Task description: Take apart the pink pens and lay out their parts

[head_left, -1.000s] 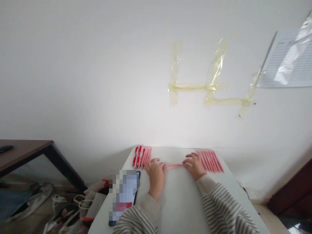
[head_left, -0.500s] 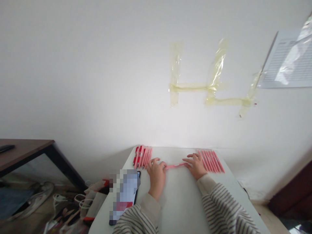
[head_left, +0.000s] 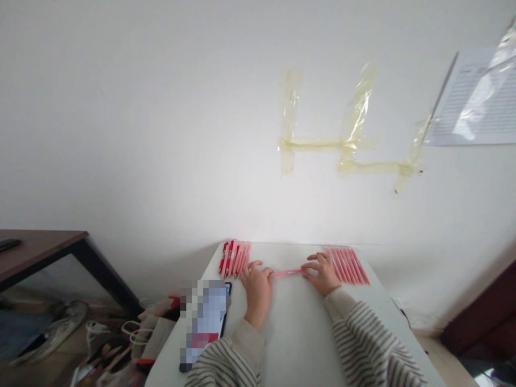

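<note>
Between my two hands a pink pen lies crosswise over the white table. My left hand pinches its left end between thumb and fingertip. At the other end, my right hand grips it the same way, its other fingers lifted slightly. Beside my left hand is a row of red and pink pens, lying side by side. Several pink pens form a slanted row just past my right hand, which partly covers them.
A phone with a blurred screen lies at the table's left edge. Bags and loose items crowd the floor to the left, near a dark desk. The white wall behind carries tape strips and a paper sheet.
The pink pen and both hands have barely moved, with both ends still pinched. The whole view has shifted very slightly.
</note>
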### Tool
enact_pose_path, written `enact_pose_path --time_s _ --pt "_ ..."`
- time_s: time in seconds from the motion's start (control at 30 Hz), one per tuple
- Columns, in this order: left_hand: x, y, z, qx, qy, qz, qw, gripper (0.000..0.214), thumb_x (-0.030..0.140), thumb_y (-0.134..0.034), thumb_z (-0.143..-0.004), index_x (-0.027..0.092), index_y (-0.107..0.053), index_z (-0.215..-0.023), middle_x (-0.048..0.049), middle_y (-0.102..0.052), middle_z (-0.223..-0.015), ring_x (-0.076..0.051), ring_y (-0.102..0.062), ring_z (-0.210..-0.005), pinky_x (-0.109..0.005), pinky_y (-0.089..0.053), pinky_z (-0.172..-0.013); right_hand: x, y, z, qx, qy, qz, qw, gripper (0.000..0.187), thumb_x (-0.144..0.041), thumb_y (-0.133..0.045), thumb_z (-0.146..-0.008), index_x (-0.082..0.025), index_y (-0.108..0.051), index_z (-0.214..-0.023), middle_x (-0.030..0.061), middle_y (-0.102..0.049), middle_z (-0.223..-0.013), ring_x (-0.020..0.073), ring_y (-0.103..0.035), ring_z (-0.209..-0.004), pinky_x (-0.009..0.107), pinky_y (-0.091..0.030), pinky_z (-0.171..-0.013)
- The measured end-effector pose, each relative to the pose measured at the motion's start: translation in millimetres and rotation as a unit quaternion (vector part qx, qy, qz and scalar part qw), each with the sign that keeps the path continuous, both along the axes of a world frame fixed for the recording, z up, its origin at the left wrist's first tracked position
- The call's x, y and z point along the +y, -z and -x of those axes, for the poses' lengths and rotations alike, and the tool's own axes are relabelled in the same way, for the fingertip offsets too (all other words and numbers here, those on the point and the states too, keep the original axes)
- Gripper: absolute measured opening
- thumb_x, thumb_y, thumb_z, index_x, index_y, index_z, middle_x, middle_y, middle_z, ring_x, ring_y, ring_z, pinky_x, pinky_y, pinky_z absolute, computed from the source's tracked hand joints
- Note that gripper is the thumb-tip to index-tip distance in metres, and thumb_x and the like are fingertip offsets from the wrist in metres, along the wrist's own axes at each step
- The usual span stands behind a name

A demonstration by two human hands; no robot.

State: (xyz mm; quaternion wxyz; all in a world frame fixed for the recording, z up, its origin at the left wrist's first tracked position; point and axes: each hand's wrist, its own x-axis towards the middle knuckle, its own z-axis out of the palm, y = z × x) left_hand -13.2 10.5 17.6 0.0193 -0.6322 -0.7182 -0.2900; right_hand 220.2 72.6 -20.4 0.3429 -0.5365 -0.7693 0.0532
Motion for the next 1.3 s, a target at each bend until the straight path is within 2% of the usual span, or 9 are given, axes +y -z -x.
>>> enact_pose_path --time_s 0.13,0.3,0.43,0.63,0.87,1.07,1.3 --pt "0.1 -0.1 0.9 -0.005 0.01 -0.007 1.0 0.013 0.023 -0.067 -0.083 0.029 -0.078 -0.085 -0.0053 -0.06 -0.123 -0.029 -0.046 -0.121 -0.052 -0.038 -0.106 3.9 3.3 -1.8 -0.007 -0.011 -0.007 1.0 0.017 -0.029 -0.068 -0.088 -0.034 -0.082 -0.096 0.0077 -0.069 -0.114 0.031 -0.048 -0.123 0.053 -0.042 -0.107" --pt "0.1 -0.6 0.3 -0.017 0.018 -0.009 1.0 0.007 0.026 -0.071 -0.08 0.028 -0.077 -0.082 -0.006 -0.058 -0.122 -0.03 -0.047 -0.121 -0.053 -0.04 -0.105 9.0 8.4 -4.3 -0.031 -0.007 0.003 0.999 0.029 -0.028 -0.064 -0.091 -0.035 -0.076 -0.116 0.0091 -0.067 -0.119 0.0317 -0.048 -0.122 0.054 -0.043 -0.106" --pt "-0.1 -0.9 0.3 -0.014 0.017 -0.006 1.0 0.008 0.026 -0.07 -0.081 0.029 -0.077 -0.083 -0.0059 -0.057 -0.123 -0.03 -0.047 -0.121 -0.052 -0.04 -0.105 7.2 8.9 -2.2 -0.049 -0.008 0.024 0.998 0.02 -0.033 -0.063 -0.091 -0.034 -0.08 -0.102 0.0085 -0.066 -0.123 0.0343 -0.044 -0.127 0.057 -0.043 -0.105" --pt "0.4 0.6 0.6 -0.004 0.009 -0.001 1.0 0.013 0.025 -0.066 -0.084 0.029 -0.078 -0.087 -0.006 -0.058 -0.124 -0.03 -0.046 -0.121 -0.051 -0.037 -0.105 6.2 5.0 -1.2 -0.038 -0.017 0.028 0.999 0.015 -0.029 -0.066 -0.088 -0.032 -0.08 -0.093 0.0075 -0.066 -0.122 0.0332 -0.045 -0.129 0.055 -0.043 -0.106" --pt "1.7 0.1 1.7 0.006 0.0 -0.003 1.0 0.016 0.027 -0.06 -0.087 0.026 -0.076 -0.087 -0.0076 -0.059 -0.122 -0.031 -0.047 -0.117 -0.052 -0.038 -0.103 -1.1 -2.7 1.6 -0.014 -0.02 0.017 1.0 0.014 -0.024 -0.069 -0.083 -0.03 -0.08 -0.09 0.007 -0.067 -0.118 0.0319 -0.046 -0.128 0.055 -0.042 -0.106" --pt "0.5 0.3 0.1 -0.009 0.005 -0.011 1.0 0.014 0.025 -0.063 -0.084 0.027 -0.077 -0.087 -0.007 -0.058 -0.124 -0.031 -0.046 -0.12 -0.052 -0.039 -0.103 1.6 1.8 0.8 -0.035 -0.014 0.023 0.999 0.024 -0.029 -0.064 -0.089 -0.033 -0.079 -0.107 0.0085 -0.067 -0.121 0.0325 -0.047 -0.125 0.054 -0.044 -0.104" --pt "-1.0 -1.2 0.3 -0.012 0.006 -0.011 1.0 0.014 0.024 -0.064 -0.084 0.029 -0.077 -0.087 -0.0062 -0.058 -0.124 -0.03 -0.046 -0.12 -0.05 -0.037 -0.102 3.7 4.8 0.6 -0.038 -0.021 0.029 0.999 0.019 -0.03 -0.062 -0.091 -0.032 -0.081 -0.096 0.0083 -0.067 -0.122 0.0336 -0.044 -0.127 0.054 -0.042 -0.105"
